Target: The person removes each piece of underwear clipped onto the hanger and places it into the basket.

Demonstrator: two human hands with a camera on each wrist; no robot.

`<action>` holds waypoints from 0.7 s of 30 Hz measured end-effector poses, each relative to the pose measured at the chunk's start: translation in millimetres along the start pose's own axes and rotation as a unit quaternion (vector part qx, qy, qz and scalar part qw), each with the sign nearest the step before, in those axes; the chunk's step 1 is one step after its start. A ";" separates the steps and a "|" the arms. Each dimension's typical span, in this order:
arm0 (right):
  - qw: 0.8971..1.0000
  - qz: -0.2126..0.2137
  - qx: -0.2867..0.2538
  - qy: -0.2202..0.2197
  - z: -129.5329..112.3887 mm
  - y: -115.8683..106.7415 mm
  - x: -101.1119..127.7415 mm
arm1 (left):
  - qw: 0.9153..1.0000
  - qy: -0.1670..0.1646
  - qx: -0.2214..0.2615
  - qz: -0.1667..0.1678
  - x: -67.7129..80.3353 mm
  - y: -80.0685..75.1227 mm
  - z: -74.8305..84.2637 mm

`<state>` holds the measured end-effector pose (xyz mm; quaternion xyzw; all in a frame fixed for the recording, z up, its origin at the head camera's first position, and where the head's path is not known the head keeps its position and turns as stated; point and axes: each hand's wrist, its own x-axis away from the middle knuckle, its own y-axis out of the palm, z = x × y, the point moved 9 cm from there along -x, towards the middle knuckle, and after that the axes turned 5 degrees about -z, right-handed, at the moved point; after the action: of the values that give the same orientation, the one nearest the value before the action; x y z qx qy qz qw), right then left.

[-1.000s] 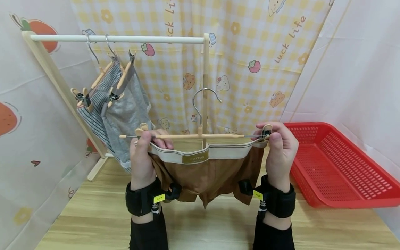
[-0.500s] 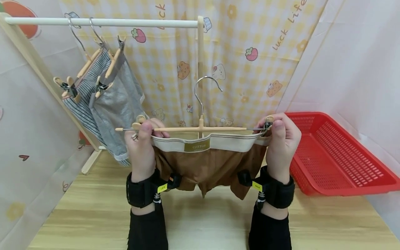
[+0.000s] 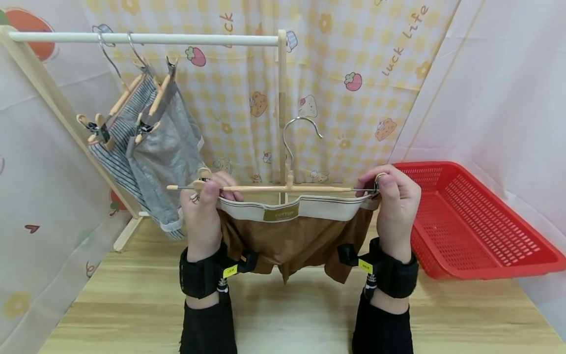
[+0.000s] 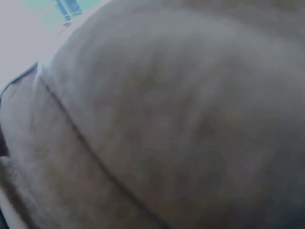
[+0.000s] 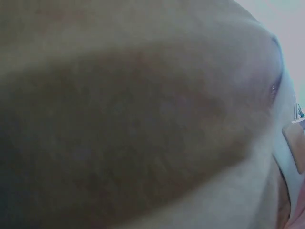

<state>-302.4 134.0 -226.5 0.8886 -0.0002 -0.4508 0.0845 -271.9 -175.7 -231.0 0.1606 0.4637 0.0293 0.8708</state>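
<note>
Hanger (image 3: 274, 188) slightly lower now, brown shorts (image 3: 296, 236) with cream waistband, apparently clipped, both hands' fingers (image 3: 211, 189) pinching its ends.

brown shorts (image 3: 296, 241) | clipped to wooden hanger (image 3: 274, 188) | hanging level above table

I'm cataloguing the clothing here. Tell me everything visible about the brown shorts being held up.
The brown shorts look like soft cotton knit, with a cream waistband bearing thin dark stripes and a tan label reading COTTON. They hang by the waistband from a wooden clip hanger with a metal hook, held level above the wooden table. The left hand and right hand each grip a clip end.
</note>
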 end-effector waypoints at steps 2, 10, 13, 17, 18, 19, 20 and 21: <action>1.000 -0.004 0.005 0.002 -0.2 0.0 -0.2 | 1.000 0.000 0.006 -0.002 0.0 1.3 -0.5; 0.999 -0.016 -0.034 0.014 3.4 -3.7 2.1 | 1.000 -0.018 0.010 -0.008 3.2 2.9 -2.7; 0.999 0.000 -0.053 0.009 3.3 -6.9 3.3 | 0.999 -0.029 -0.001 -0.013 4.5 4.5 -4.7; 0.999 0.036 -0.032 -0.012 0.9 -12.4 4.0 | 0.999 -0.040 -0.012 -0.013 4.6 5.9 -7.1; 0.999 0.046 -0.021 -0.019 0.4 -13.9 4.0 | 0.999 -0.040 -0.014 -0.012 4.5 5.9 -7.5; 0.998 0.057 -0.011 -0.027 -0.2 -15.4 4.0 | 0.999 -0.041 -0.018 -0.011 4.2 5.8 -7.7; 0.997 0.066 -0.002 -0.036 -0.8 -16.8 4.1 | 0.999 -0.040 -0.021 -0.011 3.8 5.9 -7.7; 0.996 0.074 0.004 -0.044 -1.4 -18.2 4.0 | 0.999 -0.038 -0.026 -0.012 3.3 5.9 -7.4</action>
<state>-300.3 151.9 -231.6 0.8655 -0.0715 -0.4824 0.1142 -275.4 -167.6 -235.7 0.1338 0.4312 0.0250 0.8919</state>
